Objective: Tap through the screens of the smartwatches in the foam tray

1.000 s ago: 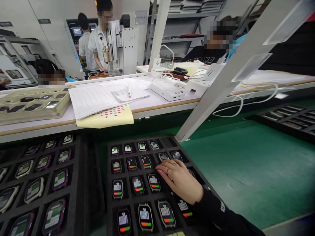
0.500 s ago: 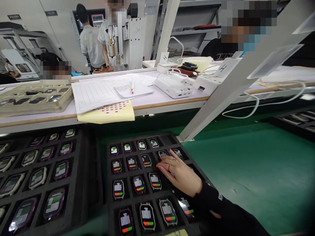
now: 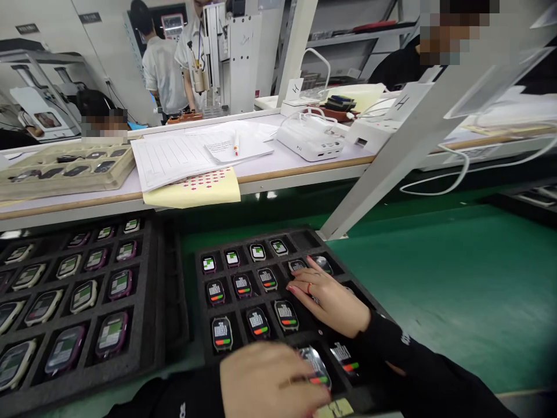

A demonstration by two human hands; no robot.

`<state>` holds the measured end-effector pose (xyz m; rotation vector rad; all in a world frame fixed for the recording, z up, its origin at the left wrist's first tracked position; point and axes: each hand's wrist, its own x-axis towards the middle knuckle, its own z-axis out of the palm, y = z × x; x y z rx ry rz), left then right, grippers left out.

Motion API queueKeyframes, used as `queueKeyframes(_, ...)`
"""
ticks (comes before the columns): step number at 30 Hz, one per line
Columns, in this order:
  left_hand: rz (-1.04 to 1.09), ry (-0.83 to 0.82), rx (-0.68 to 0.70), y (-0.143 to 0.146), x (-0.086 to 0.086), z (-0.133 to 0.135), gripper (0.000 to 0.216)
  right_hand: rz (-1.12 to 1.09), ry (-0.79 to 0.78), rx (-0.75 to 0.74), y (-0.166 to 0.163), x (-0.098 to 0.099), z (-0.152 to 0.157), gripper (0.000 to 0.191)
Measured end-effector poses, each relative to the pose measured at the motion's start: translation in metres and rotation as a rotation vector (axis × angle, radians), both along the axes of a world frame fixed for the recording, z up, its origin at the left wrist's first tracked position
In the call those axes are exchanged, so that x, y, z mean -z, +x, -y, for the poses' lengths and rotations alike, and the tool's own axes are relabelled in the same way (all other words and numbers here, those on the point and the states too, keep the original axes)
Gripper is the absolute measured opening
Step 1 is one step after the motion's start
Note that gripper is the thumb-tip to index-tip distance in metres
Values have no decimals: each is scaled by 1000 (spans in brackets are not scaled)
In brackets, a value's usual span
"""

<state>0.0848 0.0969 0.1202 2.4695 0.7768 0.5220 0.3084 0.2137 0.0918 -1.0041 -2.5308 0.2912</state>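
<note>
A black foam tray (image 3: 201, 325) holds several smartwatches without straps, each in its own square pocket. My right hand (image 3: 328, 296) lies over the tray's right part with its fingers stretched out. Its fingertips reach a smartwatch (image 3: 297, 265) in the second row from the back; whether they press on it I cannot tell. My left hand (image 3: 267, 380), smeared by motion, is above the front row, beside a lit smartwatch (image 3: 317, 367), and covers other pockets. Most front screens show white text over a red and green bar, as on this smartwatch (image 3: 286, 314); the back row shows green and white blocks.
A second foam tray (image 3: 143, 348) with purple and cream watches stands to the left. Behind are a bench edge (image 3: 300, 172), papers (image 3: 169, 157), a white charger box (image 3: 308, 145) and a plastic tray (image 3: 73, 184). A slanted post (image 3: 374, 180) rises behind the tray. People work beyond.
My left hand has come in from below over the front of the tray. My right hand stays at the same watches. The view has shifted slightly.
</note>
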Motion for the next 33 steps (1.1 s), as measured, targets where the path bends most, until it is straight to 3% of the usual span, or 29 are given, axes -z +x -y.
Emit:
queueKeyframes(3,24,218,-314,-18,1,-27,44,24,-49,-27,8,-5,7,34)
queueKeyframes(5,5,268,-499,-32,11,-39,49,45,-79,-50,16,-10,6,34)
queueKeyframes(9,104,182,-928,-55,42,-53,47,20,-33,-68,31,-20,-13,29)
queueKeyframes(12,249,14,-1108,-59,56,-59,46,-27,18,-94,36,-19,-37,32)
queueKeyframes(20,578,-534,-1293,-48,46,-66,59,-304,122,-129,30,9,-69,36)
queueKeyframes(33,606,-579,-1337,-47,43,-69,54,-307,11,-98,38,23,-74,38)
